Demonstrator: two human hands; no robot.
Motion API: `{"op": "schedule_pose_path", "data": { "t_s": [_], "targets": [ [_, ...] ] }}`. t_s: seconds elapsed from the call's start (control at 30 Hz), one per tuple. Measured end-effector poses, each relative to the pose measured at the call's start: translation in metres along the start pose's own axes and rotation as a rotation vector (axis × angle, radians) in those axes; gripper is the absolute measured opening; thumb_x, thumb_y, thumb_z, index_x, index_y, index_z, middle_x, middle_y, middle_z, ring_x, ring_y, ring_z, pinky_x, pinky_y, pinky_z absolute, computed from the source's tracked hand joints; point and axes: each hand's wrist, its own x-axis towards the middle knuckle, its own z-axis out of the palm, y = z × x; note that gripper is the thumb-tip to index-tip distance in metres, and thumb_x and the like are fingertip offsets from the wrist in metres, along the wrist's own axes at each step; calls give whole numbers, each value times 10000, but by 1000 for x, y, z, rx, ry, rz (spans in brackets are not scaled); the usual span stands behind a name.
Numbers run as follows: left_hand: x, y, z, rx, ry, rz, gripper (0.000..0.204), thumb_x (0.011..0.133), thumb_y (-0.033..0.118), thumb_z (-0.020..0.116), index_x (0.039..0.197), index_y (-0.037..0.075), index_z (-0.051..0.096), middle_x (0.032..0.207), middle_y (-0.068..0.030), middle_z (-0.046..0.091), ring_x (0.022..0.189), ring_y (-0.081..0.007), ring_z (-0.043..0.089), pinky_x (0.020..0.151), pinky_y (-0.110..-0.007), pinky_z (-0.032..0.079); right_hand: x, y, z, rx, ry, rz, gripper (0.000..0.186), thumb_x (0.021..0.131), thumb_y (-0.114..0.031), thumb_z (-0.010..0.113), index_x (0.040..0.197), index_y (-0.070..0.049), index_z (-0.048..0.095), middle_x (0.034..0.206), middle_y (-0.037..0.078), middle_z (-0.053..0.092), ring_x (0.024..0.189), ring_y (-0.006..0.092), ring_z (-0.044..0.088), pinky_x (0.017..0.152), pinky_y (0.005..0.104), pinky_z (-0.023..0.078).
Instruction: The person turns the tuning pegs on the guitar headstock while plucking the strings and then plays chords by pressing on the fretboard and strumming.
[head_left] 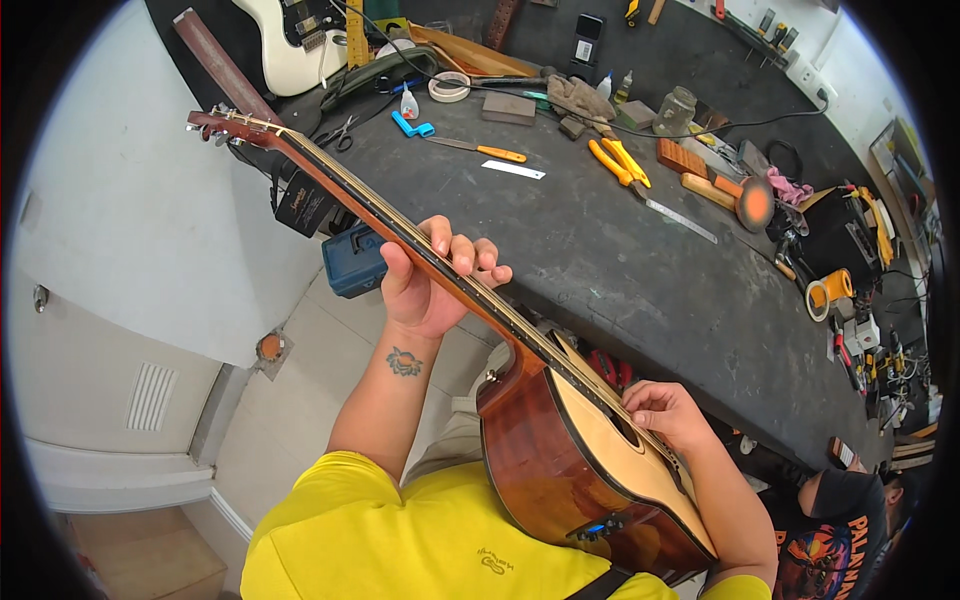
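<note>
An acoustic guitar with a pale top and reddish-brown sides rests against my body, its neck running up to the left toward the headstock. My left hand wraps around the neck, fingers pressed on the fretboard. Over the strings by the sound hole sits my right hand, with its fingers curled and touching them.
A dark workbench holds yellow-handled pliers, a steel ruler, scissors, tape rolls, glue bottles, a glass jar and a white electric guitar body. A blue case sits under the bench. Another person in a dark shirt is at the lower right.
</note>
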Motion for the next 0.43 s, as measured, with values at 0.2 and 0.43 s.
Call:
{"op": "schedule_pose_path", "data": {
  "t_s": [0.2,0.43],
  "targets": [
    [-4,2,4,-2,-10,-19,454,966,557,637,1088,125,565,1046,-101,720,1069,-257,621,1040,-505,435,0,0,2,2,-5,-11,151,847,-12,792,975,27,723,1049,63,680,882,116,638,824,272,523],
    [1,27,-12,-21,-12,65,352,981,433,678,1120,132,560,1114,-62,709,1245,-320,585,1181,-558,343,-1,1,-1,-26,-3,-18,152,905,-90,761,1012,15,734,1052,61,688,925,135,638,871,289,511]
  ]
}}
